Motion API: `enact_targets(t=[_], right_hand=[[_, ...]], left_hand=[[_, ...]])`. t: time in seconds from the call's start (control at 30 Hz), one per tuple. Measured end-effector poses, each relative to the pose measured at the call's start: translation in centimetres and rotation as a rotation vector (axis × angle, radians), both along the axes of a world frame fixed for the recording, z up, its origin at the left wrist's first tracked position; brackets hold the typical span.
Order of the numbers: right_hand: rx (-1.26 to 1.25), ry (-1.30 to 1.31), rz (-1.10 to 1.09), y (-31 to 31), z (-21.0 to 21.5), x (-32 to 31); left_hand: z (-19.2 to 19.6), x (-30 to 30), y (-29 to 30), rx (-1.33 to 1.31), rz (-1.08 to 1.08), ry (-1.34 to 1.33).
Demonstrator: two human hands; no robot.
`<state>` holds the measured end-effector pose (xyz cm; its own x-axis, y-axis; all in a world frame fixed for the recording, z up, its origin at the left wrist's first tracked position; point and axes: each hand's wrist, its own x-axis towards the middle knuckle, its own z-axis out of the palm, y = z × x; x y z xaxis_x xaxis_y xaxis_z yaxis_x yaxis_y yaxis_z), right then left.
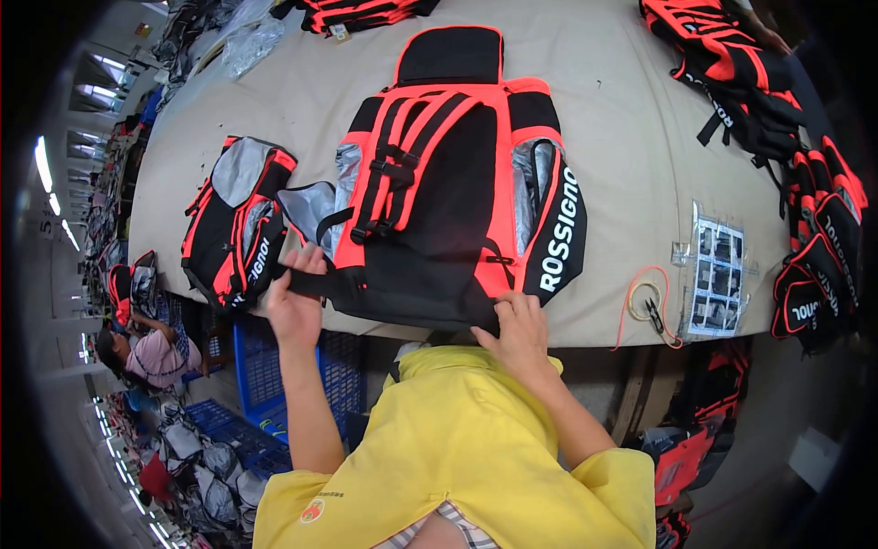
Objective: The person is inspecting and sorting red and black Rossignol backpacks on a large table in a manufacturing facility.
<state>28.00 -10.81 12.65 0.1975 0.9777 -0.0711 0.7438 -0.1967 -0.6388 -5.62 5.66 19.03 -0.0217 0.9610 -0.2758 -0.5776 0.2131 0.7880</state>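
Observation:
A large black and neon-coral backpack (439, 210) lies back panel up on the table, its shoulder straps on top and its bottom edge toward me. Silver mesh-like pockets show along its sides. At its lower left corner, my left hand (297, 306) is palm up with fingers stretched out, and a black strap or tab (313, 282) of the backpack crosses them. My right hand (519, 334) pinches the lower right corner, fingers above and thumb at the edge. Left of it lies a smaller black, coral and silver bag (240, 220).
Right on the beige-covered table (631, 165) are a taped-down sheet of pictures (718, 274), small black snips (654, 316) and a coral cord (631, 297). More bags (732, 82) lie at the far right. Blue crates (265, 366) stand below the left edge; a person (155, 352) works beyond.

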Motion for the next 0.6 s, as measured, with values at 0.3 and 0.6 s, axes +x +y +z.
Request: enact_targets(t=[0.3,0.6], right_hand=[[0.055,1.489,0.054,-1.5,4.2,9.3],[-0.157,1.616,0.206,-3.5,6.7,8.9]], left_hand=[[3.5,11.4,-5.7,0.686,-0.082,1.572],[6.8,21.6,-11.7,1.232,-0.926,1.402]])
